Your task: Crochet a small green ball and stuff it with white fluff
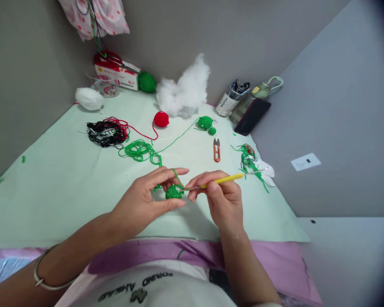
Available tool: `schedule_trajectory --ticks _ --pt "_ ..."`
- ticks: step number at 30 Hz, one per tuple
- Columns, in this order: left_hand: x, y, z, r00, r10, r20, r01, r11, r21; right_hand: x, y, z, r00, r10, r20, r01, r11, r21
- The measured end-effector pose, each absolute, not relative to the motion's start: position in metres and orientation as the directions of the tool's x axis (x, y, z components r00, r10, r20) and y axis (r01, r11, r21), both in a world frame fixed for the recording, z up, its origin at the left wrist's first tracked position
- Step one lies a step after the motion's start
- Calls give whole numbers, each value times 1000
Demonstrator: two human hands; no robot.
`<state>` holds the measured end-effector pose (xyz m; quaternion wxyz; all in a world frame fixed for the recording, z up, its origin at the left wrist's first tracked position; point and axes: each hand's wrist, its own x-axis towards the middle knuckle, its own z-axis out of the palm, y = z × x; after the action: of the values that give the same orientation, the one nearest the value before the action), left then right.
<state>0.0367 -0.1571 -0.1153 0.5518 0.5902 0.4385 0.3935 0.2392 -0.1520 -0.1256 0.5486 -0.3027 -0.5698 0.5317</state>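
My left hand (147,198) pinches a small green crochet piece (173,192) between thumb and fingers, with green yarn looped over the forefinger. My right hand (222,198) grips a yellow-handled crochet hook (225,179), whose metal tip points left into the green piece. The green yarn runs back from the piece to a loose green tangle (141,150) on the pale green mat (67,179).
On the mat lie orange thread snips (216,149), a red crochet ball (161,119), a green crochet piece (205,123), a black and red yarn tangle (106,131), green scraps (250,158), white stuffing (185,91), a white yarn ball (88,98), a dark phone (252,116) and a jar of tools (230,99).
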Motion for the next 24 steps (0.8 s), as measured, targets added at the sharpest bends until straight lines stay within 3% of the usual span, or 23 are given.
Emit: schedule_trajectory --ticks 7,11,13,16,20,22,24 --pt "38 -155 -115 298 955 -1 116 -35 993 241 -155 -120 -235 887 396 -130 375 -918" --pt "39 -154 -117 279 960 33 126 -70 990 243 -158 -116 -296 841 454 34 484 -875" --pt "41 -156 -119 236 970 58 110 -86 990 243 -160 -115 -325 777 539 130 602 -788" --pt "47 -162 -123 120 987 108 57 -116 992 239 -164 -118 -351 618 703 296 786 -543" --pt "53 -173 -129 46 987 151 -2 -151 989 234 -170 -125 -386 488 783 520 816 -252" --pt "54 -177 -129 35 986 164 -6 -164 986 233 -170 -127 -380 456 805 558 807 -193" --pt "54 -180 -128 39 986 159 -25 -158 987 232 -168 -127 -346 443 827 519 825 -224"
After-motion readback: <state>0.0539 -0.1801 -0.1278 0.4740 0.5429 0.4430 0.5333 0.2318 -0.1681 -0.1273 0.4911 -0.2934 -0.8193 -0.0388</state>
